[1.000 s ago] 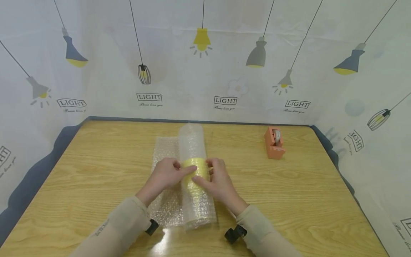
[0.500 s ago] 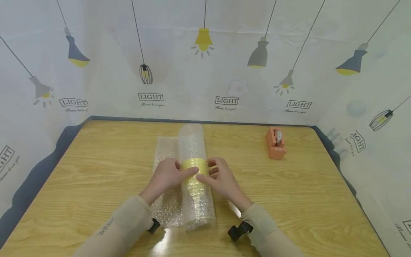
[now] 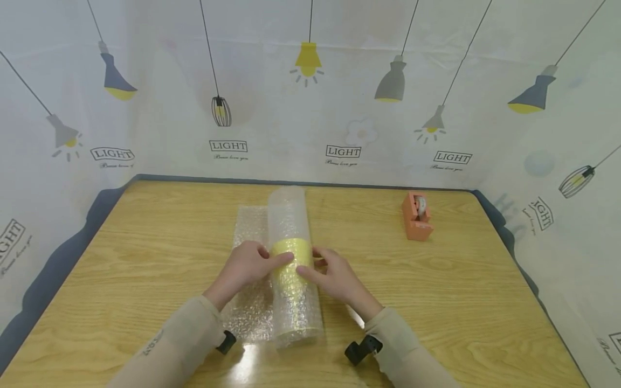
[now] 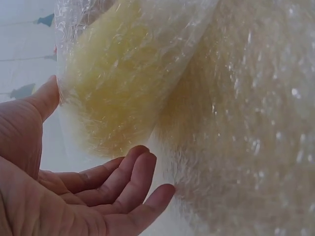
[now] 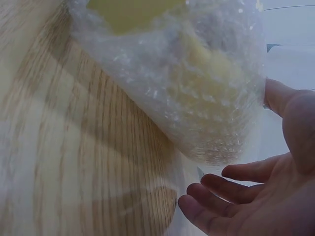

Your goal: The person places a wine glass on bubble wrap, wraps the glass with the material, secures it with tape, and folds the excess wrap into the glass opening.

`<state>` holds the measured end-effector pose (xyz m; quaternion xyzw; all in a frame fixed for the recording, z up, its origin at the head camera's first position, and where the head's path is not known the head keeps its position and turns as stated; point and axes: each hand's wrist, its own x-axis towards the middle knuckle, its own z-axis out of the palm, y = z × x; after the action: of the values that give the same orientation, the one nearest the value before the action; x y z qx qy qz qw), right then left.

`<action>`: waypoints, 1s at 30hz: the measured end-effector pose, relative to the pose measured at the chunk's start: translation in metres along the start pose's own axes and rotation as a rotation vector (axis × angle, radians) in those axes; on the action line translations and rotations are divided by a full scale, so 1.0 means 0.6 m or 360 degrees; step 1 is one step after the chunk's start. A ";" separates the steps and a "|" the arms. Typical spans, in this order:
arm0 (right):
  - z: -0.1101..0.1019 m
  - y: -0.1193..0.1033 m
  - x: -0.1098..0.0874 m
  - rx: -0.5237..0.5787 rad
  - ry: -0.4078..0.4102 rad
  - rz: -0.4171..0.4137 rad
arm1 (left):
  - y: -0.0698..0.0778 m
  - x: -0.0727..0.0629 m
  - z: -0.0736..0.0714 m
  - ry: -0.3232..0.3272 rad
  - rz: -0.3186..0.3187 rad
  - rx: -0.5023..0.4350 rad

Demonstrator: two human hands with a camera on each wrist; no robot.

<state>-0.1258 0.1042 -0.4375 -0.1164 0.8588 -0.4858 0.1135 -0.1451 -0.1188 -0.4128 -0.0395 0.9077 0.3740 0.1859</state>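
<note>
A roll of clear bubble wrap (image 3: 288, 213) wound round a yellow cylinder-like thing (image 3: 291, 258) lies lengthwise on the table. From its left side extends a loose flat sheet of bubble wrap (image 3: 249, 312). My left hand (image 3: 248, 265) holds the roll's left side, thumb on top over the yellow part, fingers low beside it. Opposite, my right hand (image 3: 337, 275) holds the right side, its thumb on top near the left thumb. In the left wrist view, bent fingers (image 4: 135, 182) lie under the wrapped yellow thing. The right wrist view shows the right fingers (image 5: 216, 196) low by the roll.
An orange tape dispenser (image 3: 417, 218) with a roll of tape stands at the back right of the wooden table (image 3: 436, 312). Behind the table hangs a pale backdrop (image 3: 271, 81) printed with lamps.
The roll and left hand have shifted slightly left. The right thumb has moved a little right across the top of the roll, and the right fingers have come slightly lower.
</note>
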 end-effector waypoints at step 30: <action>-0.002 0.005 -0.003 -0.0088 0.0017 -0.0067 | 0.003 -0.006 0.002 -0.0037 0.0113 0.0081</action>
<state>-0.1246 0.1072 -0.4394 -0.1350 0.8698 -0.4648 0.0954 -0.1418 -0.1168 -0.4108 0.0019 0.9156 0.3575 0.1839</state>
